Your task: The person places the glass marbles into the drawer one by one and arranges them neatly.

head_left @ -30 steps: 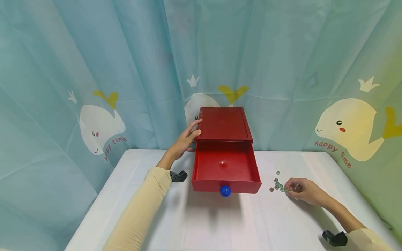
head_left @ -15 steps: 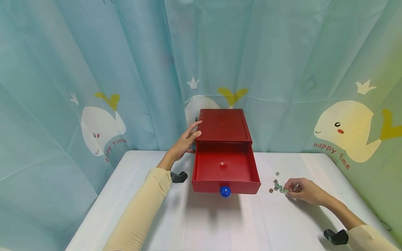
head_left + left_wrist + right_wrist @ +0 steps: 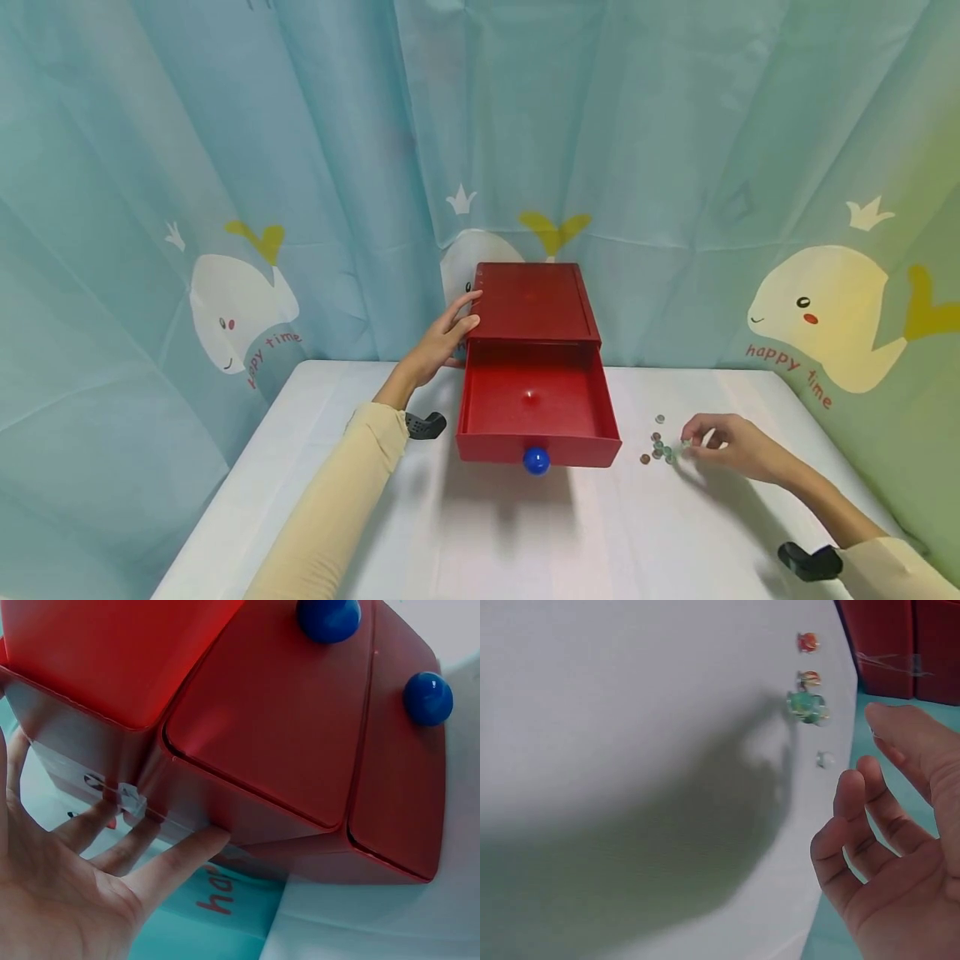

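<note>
You have one red box (image 3: 534,302) at the back edge of the table (image 3: 480,533). It has one open drawer (image 3: 534,400). From your left wrist you can see two blue knobs (image 3: 328,616). About six small marbles (image 3: 660,447) lie near the table's right edge. Two hands are out: your left hand (image 3: 442,337) and your right hand (image 3: 731,443).

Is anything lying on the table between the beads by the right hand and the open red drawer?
Nothing visible. The beads lie on bare table just right of the drawer, with only white tabletop between. The right hand hovers right beside them; the left hand rests on the box's far left side.
</note>
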Tool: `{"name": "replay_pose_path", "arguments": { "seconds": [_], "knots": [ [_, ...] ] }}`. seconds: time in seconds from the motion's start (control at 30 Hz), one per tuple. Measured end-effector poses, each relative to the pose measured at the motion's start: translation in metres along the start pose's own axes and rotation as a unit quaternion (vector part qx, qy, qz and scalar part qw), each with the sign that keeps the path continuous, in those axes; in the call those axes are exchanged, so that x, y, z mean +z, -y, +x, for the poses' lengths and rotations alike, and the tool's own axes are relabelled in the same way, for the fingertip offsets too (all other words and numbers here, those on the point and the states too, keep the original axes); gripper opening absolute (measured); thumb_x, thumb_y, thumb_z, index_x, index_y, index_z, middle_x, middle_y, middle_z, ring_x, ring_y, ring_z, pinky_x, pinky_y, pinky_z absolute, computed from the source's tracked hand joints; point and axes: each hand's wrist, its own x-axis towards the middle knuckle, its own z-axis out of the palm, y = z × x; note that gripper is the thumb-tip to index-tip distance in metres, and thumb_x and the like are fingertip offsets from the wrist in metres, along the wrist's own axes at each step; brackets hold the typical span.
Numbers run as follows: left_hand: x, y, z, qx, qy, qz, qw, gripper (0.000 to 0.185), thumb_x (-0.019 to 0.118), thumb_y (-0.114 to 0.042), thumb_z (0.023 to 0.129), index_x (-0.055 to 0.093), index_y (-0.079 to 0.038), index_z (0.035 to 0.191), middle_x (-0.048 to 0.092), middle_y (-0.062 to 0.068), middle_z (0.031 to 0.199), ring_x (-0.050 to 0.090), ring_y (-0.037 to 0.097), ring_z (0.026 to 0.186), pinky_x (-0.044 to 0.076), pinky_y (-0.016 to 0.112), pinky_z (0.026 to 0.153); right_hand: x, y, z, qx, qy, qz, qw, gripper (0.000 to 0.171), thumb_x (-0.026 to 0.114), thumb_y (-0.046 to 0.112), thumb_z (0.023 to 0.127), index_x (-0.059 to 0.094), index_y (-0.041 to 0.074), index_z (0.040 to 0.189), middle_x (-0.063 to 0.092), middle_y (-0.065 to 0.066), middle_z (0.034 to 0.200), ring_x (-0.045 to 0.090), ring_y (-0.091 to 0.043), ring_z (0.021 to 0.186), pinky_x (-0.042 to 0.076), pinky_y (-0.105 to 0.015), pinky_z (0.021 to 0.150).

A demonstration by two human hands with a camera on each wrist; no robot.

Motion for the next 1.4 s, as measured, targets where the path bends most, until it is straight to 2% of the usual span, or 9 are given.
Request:
{"name": "replay_pose_path", "arguments": {
  "seconds": [0.3,0.63,0.83,1.07,1.2,1.4],
  "knots": [
    [-0.002,0.001,0.000,0.002,0.001,-0.002,1.0000,0.056,0.051,-0.043,0.105,0.033,-0.045,0.157,0.038,0.007,0.161,0.046,0.033,0.141,0.053,0.065,0.093,-0.016,0.018,0.010,0.000,-0.020,-0.032,0.999,0.018,0.079,0.005,0.088,0.069,0.018,0.095,0.064,0.010,0.083,0.059,-0.004,0.067,0.046,-0.024,0.055],
    [-0.001,0.001,-0.002,0.004,0.004,-0.001,1.0000,0.056,0.051,-0.043,0.105,0.032,-0.044,0.158,0.036,0.006,0.162,0.046,0.032,0.141,0.054,0.063,0.092,-0.042,0.036,0.021,0.007,-0.026,-0.051,0.998,0.020,0.080,0.008,0.088,0.070,0.022,0.097,0.068,0.008,0.087,0.062,-0.007,0.070,0.048,-0.024,0.057],
    [-0.001,0.001,-0.002,0.005,0.003,0.000,1.0000,0.055,0.050,-0.042,0.105,0.033,-0.044,0.157,0.037,0.006,0.161,0.047,0.032,0.140,0.055,0.062,0.091,-0.061,0.049,0.029,0.004,-0.035,-0.072,0.997,0.019,0.080,0.006,0.087,0.071,0.018,0.099,0.068,0.009,0.085,0.063,-0.007,0.069,0.049,-0.024,0.056],
    [-0.001,-0.001,-0.004,0.005,0.002,0.002,1.0000,0.055,0.050,-0.040,0.105,0.032,-0.043,0.157,0.037,0.006,0.161,0.046,0.032,0.141,0.054,0.063,0.092,-0.081,0.066,0.037,0.001,-0.052,-0.092,0.994,0.022,0.081,0.004,0.086,0.072,0.021,0.098,0.068,0.008,0.083,0.061,-0.008,0.070,0.047,-0.023,0.057],
    [0.000,0.000,-0.003,0.005,0.005,0.001,1.0000,0.055,0.050,-0.041,0.105,0.032,-0.044,0.157,0.037,0.006,0.161,0.045,0.032,0.141,0.054,0.063,0.092,-0.089,0.071,0.040,0.009,-0.059,-0.093,0.994,0.022,0.081,0.003,0.085,0.072,0.018,0.097,0.067,0.007,0.080,0.061,-0.009,0.069,0.045,-0.023,0.056],
    [0.000,0.001,-0.002,0.008,0.008,-0.003,0.9999,0.056,0.050,-0.042,0.105,0.032,-0.043,0.158,0.036,0.007,0.162,0.045,0.033,0.141,0.053,0.064,0.092,-0.095,0.076,0.046,-0.007,-0.059,-0.092,0.994,0.023,0.081,0.000,0.084,0.072,0.017,0.097,0.068,0.006,0.084,0.062,-0.010,0.069,0.045,-0.023,0.054]
  ]
}}
